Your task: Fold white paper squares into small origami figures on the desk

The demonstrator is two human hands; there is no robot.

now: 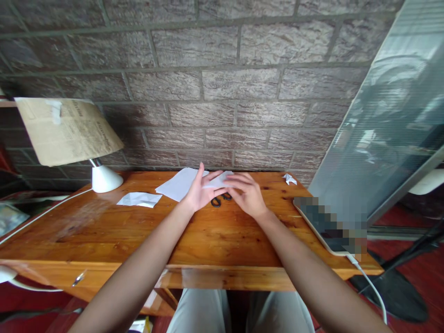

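A small folded piece of white paper (218, 180) is held above the wooden table, between my two hands. My left hand (197, 194) is palm up with the thumb raised and the fingers spread, and the paper lies across those fingers. From the right, my right hand (251, 196) grips the paper's near right side with bent fingers; its fingertips partly cover it. Just below the hands, the black handles of a pair of scissors (215, 202) show on the table, their blades hidden. White sheets of paper (176, 185) lie behind my left hand.
A creased paper strip (139, 199) lies at left, near a lamp (107, 179) with a newsprint shade. A small folded paper shape (289, 179) sits at back right. A tablet-like device (312, 222) with a white cable rests along the right edge. A brick wall (222, 111) rises behind.
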